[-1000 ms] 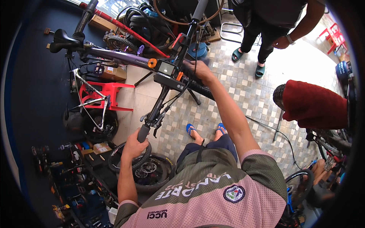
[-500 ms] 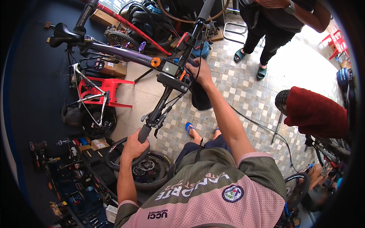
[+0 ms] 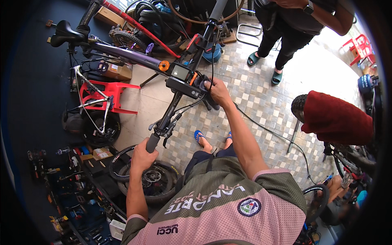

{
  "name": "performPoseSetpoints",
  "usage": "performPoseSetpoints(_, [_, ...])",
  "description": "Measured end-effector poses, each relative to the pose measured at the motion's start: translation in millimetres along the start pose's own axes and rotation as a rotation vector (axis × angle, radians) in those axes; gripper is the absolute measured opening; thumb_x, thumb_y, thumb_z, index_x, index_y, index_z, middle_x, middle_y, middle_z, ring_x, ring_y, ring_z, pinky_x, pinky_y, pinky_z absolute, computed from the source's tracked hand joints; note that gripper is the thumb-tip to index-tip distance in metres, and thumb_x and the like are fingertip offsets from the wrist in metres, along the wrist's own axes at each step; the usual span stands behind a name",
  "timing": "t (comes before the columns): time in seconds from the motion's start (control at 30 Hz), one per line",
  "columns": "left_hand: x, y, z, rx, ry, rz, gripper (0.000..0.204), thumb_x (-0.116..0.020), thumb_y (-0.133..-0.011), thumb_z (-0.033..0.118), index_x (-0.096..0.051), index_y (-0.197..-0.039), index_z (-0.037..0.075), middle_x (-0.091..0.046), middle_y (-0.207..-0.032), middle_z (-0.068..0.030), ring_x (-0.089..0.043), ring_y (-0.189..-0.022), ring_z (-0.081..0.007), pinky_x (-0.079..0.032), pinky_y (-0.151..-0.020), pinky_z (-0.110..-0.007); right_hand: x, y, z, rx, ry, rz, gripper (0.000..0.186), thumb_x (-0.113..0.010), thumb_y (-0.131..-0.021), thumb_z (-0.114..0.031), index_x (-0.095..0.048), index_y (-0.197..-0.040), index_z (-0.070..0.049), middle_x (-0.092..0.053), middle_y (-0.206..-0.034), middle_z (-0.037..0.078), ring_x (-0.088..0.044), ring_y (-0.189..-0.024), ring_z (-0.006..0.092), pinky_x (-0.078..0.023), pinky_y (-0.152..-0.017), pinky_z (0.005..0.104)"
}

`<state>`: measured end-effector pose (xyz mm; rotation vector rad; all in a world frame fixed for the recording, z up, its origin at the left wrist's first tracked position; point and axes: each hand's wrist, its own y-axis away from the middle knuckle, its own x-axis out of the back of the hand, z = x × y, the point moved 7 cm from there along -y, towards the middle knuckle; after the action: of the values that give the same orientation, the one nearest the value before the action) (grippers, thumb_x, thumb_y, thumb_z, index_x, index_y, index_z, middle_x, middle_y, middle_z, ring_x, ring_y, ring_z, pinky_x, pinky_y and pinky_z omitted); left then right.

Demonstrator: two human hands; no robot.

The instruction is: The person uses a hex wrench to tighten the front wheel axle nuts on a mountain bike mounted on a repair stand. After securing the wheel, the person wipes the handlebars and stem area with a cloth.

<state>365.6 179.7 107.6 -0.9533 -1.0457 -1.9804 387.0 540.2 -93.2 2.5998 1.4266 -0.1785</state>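
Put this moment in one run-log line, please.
left hand: closed on handlebar grip | right hand: holding dark cloth beside bar-mounted display | things: purple bike frame | rest: red stool, standing person

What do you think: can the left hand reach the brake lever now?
Probably yes: the left hand holds the handlebar grip, and the brake lever sits close beside it, with nothing visible in between.

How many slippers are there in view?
4: your left blue slipper, your right blue slipper, and, worn by the person standing ahead, one green slipper and its mate. More may be hidden in the crowded lower right.
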Motion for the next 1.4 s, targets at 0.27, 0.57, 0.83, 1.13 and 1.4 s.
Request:
performPoseSetpoints(0.27, [8, -6, 0, -0.056, -0.012, -0.029, 0.029, -0.070, -0.081, 0.017, -0.062, -0.102, -0.001, -0.063, -0.080, -0.0280, -0.063, -0.077, -0.0501, -0.053, -0.071, -0.048, 29, -13, -1, -0.103, -0.365, 0.160, 0.029, -0.066, -0.106, -0.029, -0.076, -0.116, -0.003, -0.071, -0.085, 0.001, -0.065, -0.077, 0.0114, -0.055, -0.073, 0.0294])
performPoseSetpoints(0.57, [0, -6, 16, -0.068, 0.030, -0.056, 0.028, -0.070, -0.082, 0.017, -0.063, -0.103, -0.001, -0.064, -0.080, -0.0264, -0.062, -0.074, -0.0464, -0.053, -0.071, -0.047, 34, -61, -102, 0.283, 0.359, 0.552, 0.042, -0.056, -0.108, -0.038, -0.069, -0.107, 0.001, -0.075, -0.090, 0.026, -0.073, -0.083, 0.0443, -0.057, -0.076, 0.0512])
performPoseSetpoints(0.83, [-11, 2, 5, -0.058, 0.053, -0.018, 0.027, -0.070, -0.083, 0.017, -0.061, -0.099, -0.002, -0.064, -0.079, -0.0254, -0.065, -0.072, -0.0416, -0.053, -0.070, -0.046, 7, 40, -50, 0.128, 0.346, 0.338, 0.040, -0.068, -0.103, -0.038, -0.069, -0.123, -0.003, -0.075, -0.109, 0.025, -0.073, -0.104, 0.0410, -0.055, -0.092, 0.0451])
performPoseSetpoints(1.13, [-11, 5, 12, -0.100, 0.091, -0.012, 0.029, -0.071, -0.082, 0.018, -0.062, -0.100, -0.002, -0.062, -0.077, -0.0225, -0.059, -0.067, -0.0339, -0.052, -0.069, -0.045, 8, -47, -88, 0.127, 0.614, 0.507, 0.047, -0.055, -0.108, -0.043, -0.064, -0.102, 0.002, -0.068, -0.106, 0.030, -0.066, -0.095, 0.0538, -0.052, -0.084, 0.0620])
performPoseSetpoints(1.4, [-9, 5, 8, -0.101, 0.074, -0.006, 0.028, -0.070, -0.081, 0.017, -0.061, -0.100, -0.002, -0.064, -0.077, -0.0222, -0.061, -0.069, -0.0370, -0.053, -0.071, -0.046, 14, 58, -13, 0.022, 0.345, 0.386, 0.054, -0.071, -0.101, -0.043, -0.056, -0.133, -0.001, -0.068, -0.098, 0.018, -0.070, -0.086, 0.0348, -0.056, -0.079, 0.0470])
